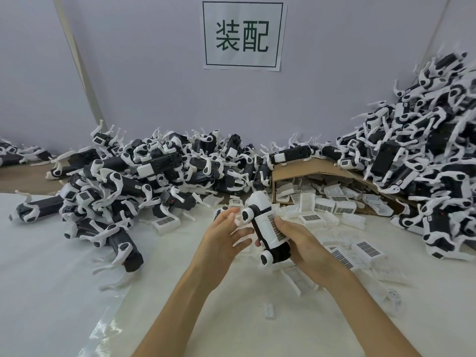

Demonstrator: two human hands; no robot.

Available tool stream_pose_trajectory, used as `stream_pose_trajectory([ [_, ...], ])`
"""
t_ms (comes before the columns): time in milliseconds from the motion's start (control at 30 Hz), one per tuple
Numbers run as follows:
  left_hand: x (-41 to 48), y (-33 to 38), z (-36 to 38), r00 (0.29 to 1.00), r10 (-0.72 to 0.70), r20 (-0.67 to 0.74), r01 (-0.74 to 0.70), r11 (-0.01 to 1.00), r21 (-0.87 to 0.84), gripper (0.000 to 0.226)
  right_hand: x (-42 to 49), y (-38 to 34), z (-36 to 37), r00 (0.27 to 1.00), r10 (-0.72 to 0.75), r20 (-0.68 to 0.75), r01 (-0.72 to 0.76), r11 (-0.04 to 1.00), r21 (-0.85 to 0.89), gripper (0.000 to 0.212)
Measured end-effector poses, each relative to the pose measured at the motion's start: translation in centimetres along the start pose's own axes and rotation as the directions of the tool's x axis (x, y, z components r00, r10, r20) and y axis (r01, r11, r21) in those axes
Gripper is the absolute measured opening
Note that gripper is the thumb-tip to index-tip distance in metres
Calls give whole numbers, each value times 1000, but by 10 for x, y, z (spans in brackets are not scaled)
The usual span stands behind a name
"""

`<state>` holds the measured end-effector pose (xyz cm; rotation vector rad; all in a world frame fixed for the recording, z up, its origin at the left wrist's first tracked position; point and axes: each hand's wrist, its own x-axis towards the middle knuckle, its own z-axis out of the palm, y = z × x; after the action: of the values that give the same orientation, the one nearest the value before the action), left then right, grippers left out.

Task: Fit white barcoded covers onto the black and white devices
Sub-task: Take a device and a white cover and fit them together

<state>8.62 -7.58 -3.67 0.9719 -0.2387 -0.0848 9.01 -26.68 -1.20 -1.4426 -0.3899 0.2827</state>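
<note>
While the right hand (301, 240) holds the device (260, 225) above the surface (180, 279), its fingers (282, 225) curled round the right side and lower end and the thumb lying against the barcoded strip, the left hand (224, 233) is spread beside it with straight fingers that grip nothing; whether their tips touch the device I cannot tell. A white barcoded cover (273, 225) lies along the body, apparently in place, though its far edge is hidden behind the right hand, so I cannot say that it has seated all round. That is the main risk: if one edge sits proud and the piece is put down as done, the cover could come off in the heap. Pressing it home with only one hand gripping could also let the body twist, since the jointed white legs give the palm little flat to bear on. Loose covers (311, 217) lie scattered just beyond the hands and spill from a cardboard box (309, 168), so a careless sweep of a forearm could push some about. Heaps of devices stand on both sides, a left heap (154, 171) and a right heap (425, 155), and a finished piece dropped into the wrong one would be hard to find again.
</note>
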Motion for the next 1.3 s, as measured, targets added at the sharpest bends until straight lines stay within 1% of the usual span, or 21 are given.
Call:
stream_pose_trajectory([
  [133, 1, 1, 0, 997, -36, -71, 30, 995, -92, 41, 2, 1, 0, 995, -37, -88, 45, 995, 93, 43],
  [233, 1, 2, -1, 996, -36, -78, 26, 992, -125, 42, 5, 2, -1, 966, -149, -212, 177, 977, 117, 40],
  [300, 0, 3, 0, 998, -33, -50, 29, 996, -86, 39, 5, 2, -4, 940, -224, -258, 251, 965, 77, 40],
  [333, -1, 2, 1, 999, -31, -30, 30, 999, -40, 40, 5, 2, -6, 931, -246, -268, 266, 963, 40, 37],
  [400, -2, -1, 5, 1000, -26, 14, 24, 995, 92, 50, 4, 4, -8, 926, -258, -277, 263, 965, -17, 36],
  [467, -4, -5, 11, 997, -31, 68, 14, 974, 227, 55, 5, 6, -8, 931, -262, -255, 256, 965, -58, 40],
  [567, -7, -9, 16, 990, -68, 121, 23, 940, 341, 45, 3, 8, -1, 944, -290, -156, 262, 948, -180, 34],
  [600, -7, -10, 16, 990, -75, 122, 26, 932, 362, 43, 3, 10, 1, 950, -287, -121, 258, 943, -210, 32],
  [700, -7, -10, 15, 993, -83, 89, 37, 903, 428, 47, 3, 12, 4, 968, -247, -48, 230, 946, -228, 31],
  [800, -6, -10, 15, 997, -57, 46, 32, 903, 429, 45, 2, 12, 0, 971, -240, 13, 237, 947, -216, 27],
  [867, -5, -10, 15, 999, -35, 23, 22, 909, 416, 45, 1, 12, -1, 969, -244, 25, 244, 946, -215, 30],
  [933, -5, -10, 15, 1000, -28, 14, 19, 904, 427, 42, 2, 12, 0, 962, -274, 3, 265, 929, -259, 30],
  [1067, -5, -12, 15, 999, -49, 18, 36, 900, 435, 27, 5, 16, 1, 950, -309, -36, 276, 891, -362, 34],
  [1167, -5, -14, 17, 999, -38, 2, 33, 900, 435, 26, 5, 18, 0, 941, -335, -42, 283, 852, -441, 34],
  [1300, -5, -14, 20, 999, 9, -47, 13, 893, 449, 24, 5, 19, -1, 940, -339, -28, 288, 838, -464, 35],
])
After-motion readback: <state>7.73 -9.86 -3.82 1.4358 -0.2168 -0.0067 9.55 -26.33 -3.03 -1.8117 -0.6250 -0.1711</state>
